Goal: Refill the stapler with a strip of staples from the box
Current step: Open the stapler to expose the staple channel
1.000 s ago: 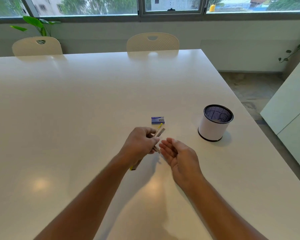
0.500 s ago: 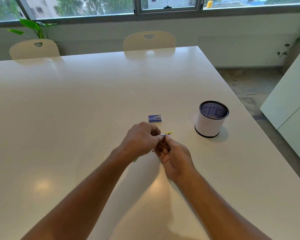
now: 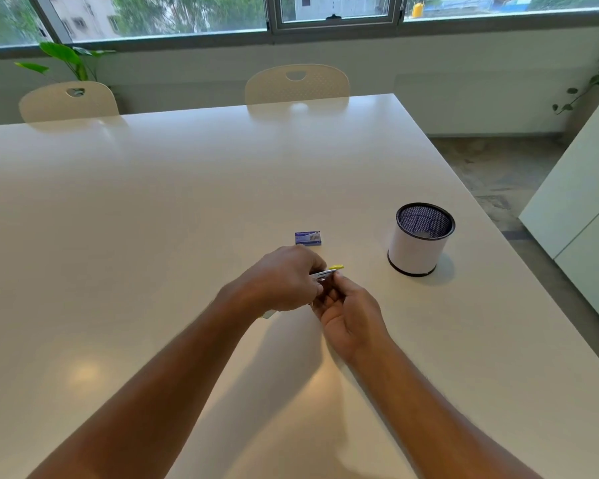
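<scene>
My left hand (image 3: 284, 280) is wrapped around a small yellow and silver stapler (image 3: 330, 270), whose yellow tip pokes out to the right above my fingers. My right hand (image 3: 350, 311) is pressed against it from the right and below, fingers curled on the stapler's metal front. Most of the stapler is hidden by both hands, and I cannot see any staple strip. The small blue staple box (image 3: 307, 238) lies shut on the white table (image 3: 187, 202) just beyond my left hand.
A white pen cup with a black mesh inside (image 3: 419, 238) stands to the right of my hands. Two cream chairs (image 3: 296, 84) sit at the table's far edge. The table's right edge drops to the floor, with a white cabinet (image 3: 581, 216) beyond.
My right hand came in from open, palm up, and closed on the stapler's front. The stapler swung from pointing away to lying level, tip to the right.
</scene>
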The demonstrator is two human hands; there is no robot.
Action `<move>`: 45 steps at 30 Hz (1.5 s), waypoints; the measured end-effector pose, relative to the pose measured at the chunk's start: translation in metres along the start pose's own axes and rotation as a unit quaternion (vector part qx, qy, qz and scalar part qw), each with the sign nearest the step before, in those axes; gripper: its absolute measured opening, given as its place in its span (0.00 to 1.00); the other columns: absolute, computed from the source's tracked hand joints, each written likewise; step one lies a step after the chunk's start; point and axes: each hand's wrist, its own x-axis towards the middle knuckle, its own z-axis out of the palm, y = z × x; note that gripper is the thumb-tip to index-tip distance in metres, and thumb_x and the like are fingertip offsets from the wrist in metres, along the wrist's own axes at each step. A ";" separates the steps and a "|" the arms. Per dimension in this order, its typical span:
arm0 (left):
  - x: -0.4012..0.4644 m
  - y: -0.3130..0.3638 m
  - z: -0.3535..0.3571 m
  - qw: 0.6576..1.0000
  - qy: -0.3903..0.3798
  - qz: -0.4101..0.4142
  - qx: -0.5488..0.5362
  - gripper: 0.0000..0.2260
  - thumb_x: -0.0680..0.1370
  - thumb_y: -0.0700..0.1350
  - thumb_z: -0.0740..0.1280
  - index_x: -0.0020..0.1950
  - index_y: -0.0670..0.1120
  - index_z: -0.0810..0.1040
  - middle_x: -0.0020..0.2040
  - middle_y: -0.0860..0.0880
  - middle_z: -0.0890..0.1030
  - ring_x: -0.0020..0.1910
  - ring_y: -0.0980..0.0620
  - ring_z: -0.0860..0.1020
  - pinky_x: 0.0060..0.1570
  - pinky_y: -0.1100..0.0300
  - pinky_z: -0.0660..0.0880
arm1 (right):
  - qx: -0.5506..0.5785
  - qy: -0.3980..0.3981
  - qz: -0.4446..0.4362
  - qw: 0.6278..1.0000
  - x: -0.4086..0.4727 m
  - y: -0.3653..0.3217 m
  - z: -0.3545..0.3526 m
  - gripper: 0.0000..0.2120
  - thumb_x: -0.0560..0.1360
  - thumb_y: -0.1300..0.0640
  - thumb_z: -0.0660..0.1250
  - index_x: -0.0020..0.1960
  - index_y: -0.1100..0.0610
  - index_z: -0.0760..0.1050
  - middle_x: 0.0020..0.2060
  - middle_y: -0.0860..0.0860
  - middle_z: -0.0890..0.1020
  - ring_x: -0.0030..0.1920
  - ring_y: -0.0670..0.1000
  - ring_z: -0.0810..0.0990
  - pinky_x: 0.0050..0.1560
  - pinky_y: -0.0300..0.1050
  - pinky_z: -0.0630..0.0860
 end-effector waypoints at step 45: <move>-0.020 -0.025 0.002 0.971 0.027 -0.029 -0.236 0.18 0.77 0.33 0.71 0.60 0.53 0.81 0.35 0.50 0.78 0.21 0.61 0.69 0.20 0.68 0.64 | -0.096 -0.010 -0.036 0.995 -0.001 0.004 0.002 0.12 0.83 0.59 0.62 0.56 0.66 0.81 0.50 0.62 0.86 0.49 0.55 0.85 0.57 0.49 0.80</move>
